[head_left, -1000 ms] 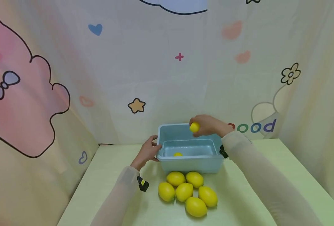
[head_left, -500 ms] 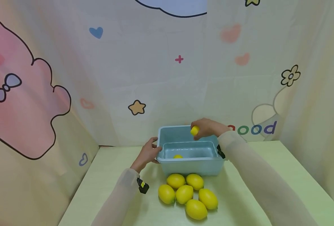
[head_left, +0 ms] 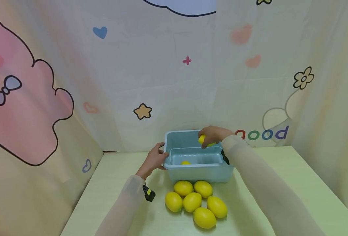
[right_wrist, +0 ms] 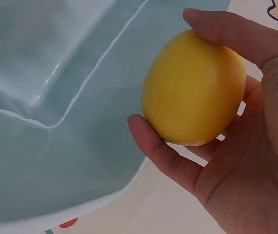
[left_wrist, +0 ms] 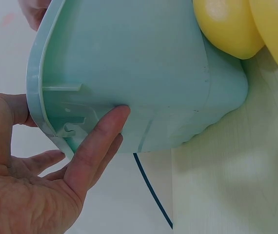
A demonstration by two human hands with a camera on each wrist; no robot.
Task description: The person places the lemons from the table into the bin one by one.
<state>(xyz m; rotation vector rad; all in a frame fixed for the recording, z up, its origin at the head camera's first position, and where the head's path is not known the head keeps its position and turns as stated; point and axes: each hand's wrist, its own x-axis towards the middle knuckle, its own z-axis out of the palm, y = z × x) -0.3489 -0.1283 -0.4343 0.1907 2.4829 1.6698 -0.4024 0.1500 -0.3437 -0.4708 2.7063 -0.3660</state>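
Note:
A light blue plastic bin (head_left: 198, 174) stands on the table, with one lemon (head_left: 185, 162) partly visible inside. My left hand (head_left: 154, 159) holds the bin's left rim; in the left wrist view its thumb hooks over the edge while the fingers (left_wrist: 100, 141) lie along the outer wall. Over the back right part of the bin, my right hand (head_left: 216, 133) grips another lemon (right_wrist: 195, 90) between thumb and fingers. In the right wrist view that lemon is apart from the bin's inner surface.
Several lemons (head_left: 192, 202) lie grouped on the pale table (head_left: 115, 196), just in front of the bin. A printed curtain (head_left: 174, 91) hangs close behind it, and the side curtains border the table.
My right hand has moved a little left and down, carrying its lemon lower toward the bin. The left hand and the lemons on the table stay in place.

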